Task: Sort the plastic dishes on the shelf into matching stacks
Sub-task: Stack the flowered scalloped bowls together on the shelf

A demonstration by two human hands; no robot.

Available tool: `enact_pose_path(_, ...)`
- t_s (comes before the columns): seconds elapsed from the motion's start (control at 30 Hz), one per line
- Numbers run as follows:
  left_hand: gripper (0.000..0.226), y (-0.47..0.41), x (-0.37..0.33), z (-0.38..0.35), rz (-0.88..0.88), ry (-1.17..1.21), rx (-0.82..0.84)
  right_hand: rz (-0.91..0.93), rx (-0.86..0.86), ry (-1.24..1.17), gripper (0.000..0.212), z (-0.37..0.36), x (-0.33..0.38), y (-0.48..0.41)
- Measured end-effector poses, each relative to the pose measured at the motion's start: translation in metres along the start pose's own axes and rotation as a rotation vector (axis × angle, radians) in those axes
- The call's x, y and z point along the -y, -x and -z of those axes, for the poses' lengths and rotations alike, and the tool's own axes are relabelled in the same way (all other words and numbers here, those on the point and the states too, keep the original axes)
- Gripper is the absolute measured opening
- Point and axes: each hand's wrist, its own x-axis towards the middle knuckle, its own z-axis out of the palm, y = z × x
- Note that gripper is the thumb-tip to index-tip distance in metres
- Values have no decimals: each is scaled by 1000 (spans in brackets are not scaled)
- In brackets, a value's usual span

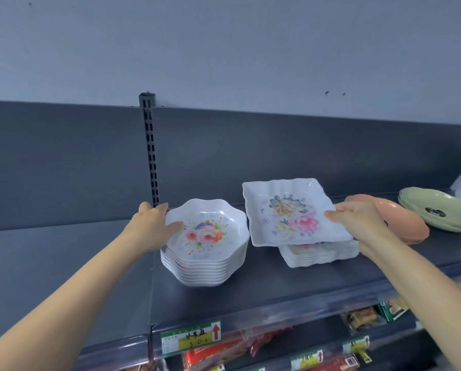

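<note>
White: one scalloped stack, one square stack (one dish held).

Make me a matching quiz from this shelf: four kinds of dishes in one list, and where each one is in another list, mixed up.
1. square floral dish
2. scalloped floral stack
3. orange dishes
4. green dishes

A. farthest right on the shelf
B. left hand holds its top rim
C. held by the right hand above the square stack
D. partly behind the right hand

Pairs: 1-C, 2-B, 3-D, 4-A
</note>
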Motion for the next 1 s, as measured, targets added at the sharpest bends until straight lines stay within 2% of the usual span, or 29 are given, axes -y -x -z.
enact_pose_path(0.07,62,5,-10,0,-51,-80,-117,-19,-32,-15,33,1,-4,-2)
enact_pose_path(0.17,62,20,-35,-1,-207,-96,-218,-74,-46,-45,37,5,-13,-7)
enact_pose_path(0.23,57,31,-57,-8,-329,-56,-214,-111,-50,-79,40,11,-21,-10)
enact_pose_path(0.33,48,47,-92,-26,-463,39,-177,-136,-59,-99,33,22,-30,-15)
enact_pose_path(0.47,33,51,-135,-60,-512,189,-82,-126,-47,-109,38,39,-46,-31)
enact_pose_path(0.53,30,44,-149,-83,-482,233,23,-130,-37,-98,42,45,-54,-43)
enact_pose_path(0.63,36,35,-165,-115,-328,336,127,-106,14,-91,38,51,-66,-58)
enact_pose_path(0.7,32,30,-169,-129,-205,365,123,-91,68,-93,25,48,-70,-63)
enact_pose_path(0.8,20,28,-178,-147,-104,346,15,-26,179,-63,9,44,-75,-71)
enact_pose_path(0.9,17,29,-180,-156,-47,310,-88,100,242,43,27,34,-80,-84)
enact_pose_path(1.0,17,37,-185,-156,-53,249,-179,292,241,332,46,28,-89,-91)
